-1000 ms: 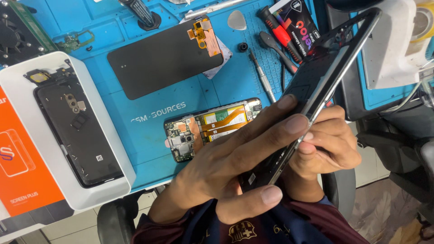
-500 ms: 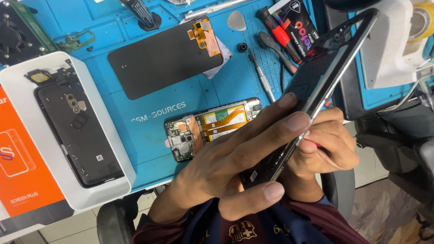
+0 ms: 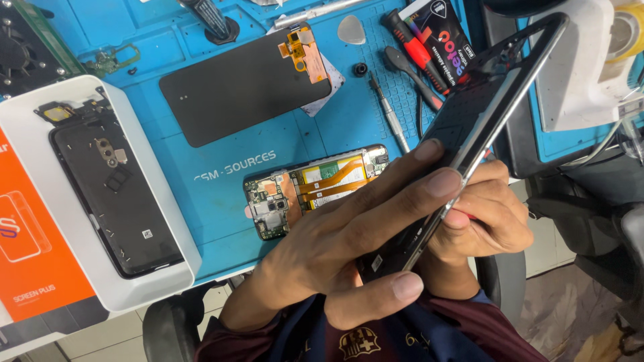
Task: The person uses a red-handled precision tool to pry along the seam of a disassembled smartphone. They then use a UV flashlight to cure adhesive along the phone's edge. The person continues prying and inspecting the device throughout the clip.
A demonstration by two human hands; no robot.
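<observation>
I hold a black phone frame (image 3: 469, 121) tilted edge-on above the front of the blue work mat (image 3: 221, 188). My left hand (image 3: 335, 241) grips its lower half, fingers spread across the face and thumb under the bottom edge. My right hand (image 3: 486, 214) is curled against the far side of the frame, fingers closed; a sliver of a small red tool (image 3: 472, 218) shows between them. Just left of my hands, an opened phone body (image 3: 308, 188) with bare circuit board and orange flex cable lies on the mat.
A black screen panel (image 3: 241, 87) with an orange flex lies further back. A white box lid (image 3: 40, 248) at left holds a black back cover (image 3: 114, 194), beside an orange box (image 3: 33, 268). Screwdrivers (image 3: 412, 50), a metal pick tool (image 3: 389, 114) and a guitar-pick opener (image 3: 351, 30) lie at the back.
</observation>
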